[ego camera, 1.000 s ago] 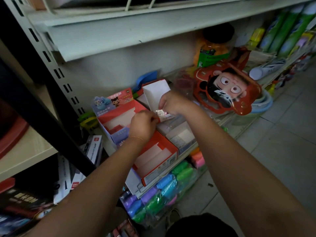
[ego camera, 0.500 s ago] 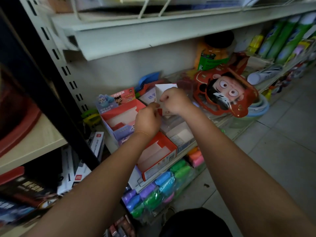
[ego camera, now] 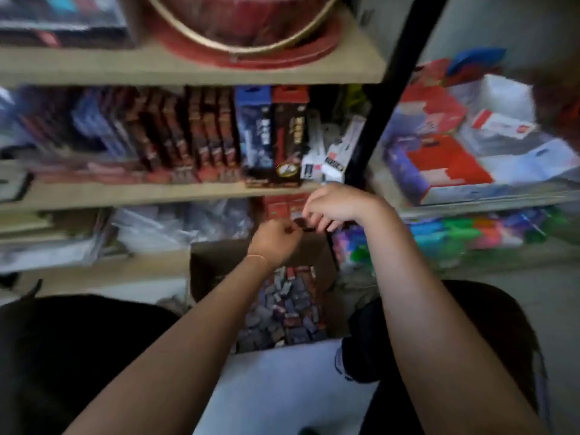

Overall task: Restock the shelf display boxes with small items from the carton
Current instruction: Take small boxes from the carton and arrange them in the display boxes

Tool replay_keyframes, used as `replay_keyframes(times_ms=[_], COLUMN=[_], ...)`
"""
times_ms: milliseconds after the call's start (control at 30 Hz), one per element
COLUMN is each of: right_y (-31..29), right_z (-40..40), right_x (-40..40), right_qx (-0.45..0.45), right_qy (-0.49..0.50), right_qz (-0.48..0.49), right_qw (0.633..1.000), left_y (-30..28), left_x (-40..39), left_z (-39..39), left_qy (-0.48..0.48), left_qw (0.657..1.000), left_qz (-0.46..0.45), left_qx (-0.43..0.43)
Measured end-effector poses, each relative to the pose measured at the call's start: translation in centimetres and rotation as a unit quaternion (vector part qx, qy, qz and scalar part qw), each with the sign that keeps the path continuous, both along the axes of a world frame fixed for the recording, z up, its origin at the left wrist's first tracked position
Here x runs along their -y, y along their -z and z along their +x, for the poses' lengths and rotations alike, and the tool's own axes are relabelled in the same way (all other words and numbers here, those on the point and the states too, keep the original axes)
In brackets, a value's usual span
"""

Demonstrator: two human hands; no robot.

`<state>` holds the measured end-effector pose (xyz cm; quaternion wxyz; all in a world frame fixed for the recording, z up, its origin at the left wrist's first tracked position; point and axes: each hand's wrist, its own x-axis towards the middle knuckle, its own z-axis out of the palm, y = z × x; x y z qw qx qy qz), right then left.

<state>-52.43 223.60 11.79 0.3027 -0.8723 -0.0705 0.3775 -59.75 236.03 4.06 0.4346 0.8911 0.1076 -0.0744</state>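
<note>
— Wooden shelves (ego camera: pixel 188 73) held upright boxed goods; what sat on the pale floor (ego camera: pixel 282 387)?

— An open brown carton (ego camera: pixel 207 271) of small blurred items (ego camera: pixel 282 306) (dark, blocky). Above it the left hand (ego camera: pixel 276 243) was fisted, the right hand (ego camera: pixel 335 208) curled; whether either grip held anything, I couldn't tell. Red display boxes (ego camera: pixel 439 158) stood right.

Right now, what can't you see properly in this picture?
- The small items in the carton: head view, too blurred to tell what they are.
- Whatever the left hand and right hand pinch: curled fingers hide it.
- The display boxes on the right: motion blur smears their insides.
- The red round thing up top: cut off by the edge.
</note>
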Motion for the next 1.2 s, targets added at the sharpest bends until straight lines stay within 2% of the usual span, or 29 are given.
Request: replay_keyframes(times_ms=[100,167,267,367,500,600,700,800,900,967,1100,1200], right_y=[7.3,12.0,18.0,23.5,31.2,35.9,38.8,40.3,41.3,41.4,41.3,40.7], right_z=[-1.9,-2.8,-3.8,-3.9,-4.7,-6.3,-8.1,-10.6,-11.4,-10.6,-9.5,-9.4], right_x=[-4.0,-5.4,-6.2,-6.0,-5.5,-4.7,-4.4,-4.9,-5.3,-4.9,-3.9,-4.2], right_qx=[-0.007,0.000,-0.037,-0.084,-0.115,-0.135,-0.114,-0.039,0.036,0.054,0.029,0.010], right_qy=[-0.019,-0.045,-0.073,-0.090,-0.068,-0.046,-0.143,-0.224,-0.241,-0.252,-0.219,-0.211], right_qz=[-0.022,-0.062,-0.098,-0.125,-0.116,-0.107,-0.179,-0.255,-0.279,-0.272,-0.256,-0.273], right_qw=[1.000,0.997,0.992,0.984,0.984,0.984,0.967,0.940,0.929,0.927,0.941,0.938], left_y=[5.5,9.0,13.7,18.3,22.7,25.5,27.2,27.9,28.6,28.9,29.2,29.2], left_x=[-4.0,-5.7,-7.4,-8.1,-8.4,-8.6,-8.4,-7.9,-7.9,-8.1,-8.6,-8.8], left_z=[-2.7,-3.9,-4.7,-4.3,-4.5,-5.4,-6.3,-6.8,-7.1,-7.4,-7.8,-7.9], left_qy=[-0.054,-0.097,-0.190,-0.239,-0.307,-0.335,-0.349,-0.364,-0.375,-0.387,-0.407,-0.425], left_qw=[0.995,0.980,0.936,0.894,0.818,0.792,0.763,0.738,0.723,0.716,0.693,0.667], left_qz=[-0.031,-0.099,-0.211,-0.248,-0.330,-0.335,-0.355,-0.395,-0.419,-0.428,-0.462,-0.495], left_qx=[-0.082,-0.140,-0.210,-0.287,-0.357,-0.385,-0.413,-0.408,-0.402,-0.393,-0.375,-0.360])
